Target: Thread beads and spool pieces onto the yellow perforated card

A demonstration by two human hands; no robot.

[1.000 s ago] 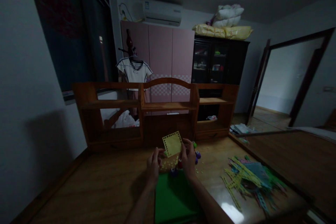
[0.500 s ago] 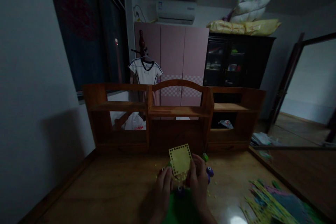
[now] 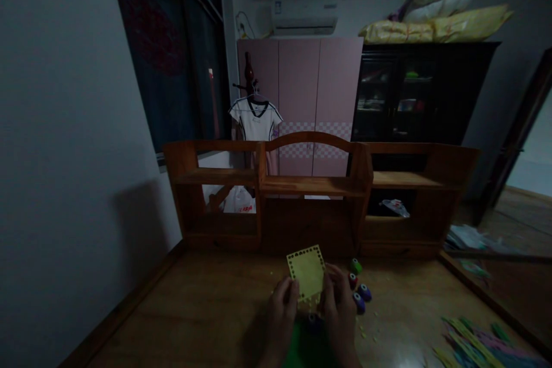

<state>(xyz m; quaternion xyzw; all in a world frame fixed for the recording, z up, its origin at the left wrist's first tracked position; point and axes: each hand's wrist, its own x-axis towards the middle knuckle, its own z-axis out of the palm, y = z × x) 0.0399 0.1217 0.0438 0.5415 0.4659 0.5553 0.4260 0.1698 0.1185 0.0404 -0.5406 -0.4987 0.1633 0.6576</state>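
Compared with a second ago, the view has swung left; the left hand (image 3: 282, 313) and right hand (image 3: 338, 310) still pinch the yellow punched card (image 3: 306, 272) upright above the counter (image 3: 207, 310). No writing is readable.

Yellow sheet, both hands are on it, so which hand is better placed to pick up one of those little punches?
Right hand, probably: the punches lie just beside it, while the left hand is across the yellow sheet.
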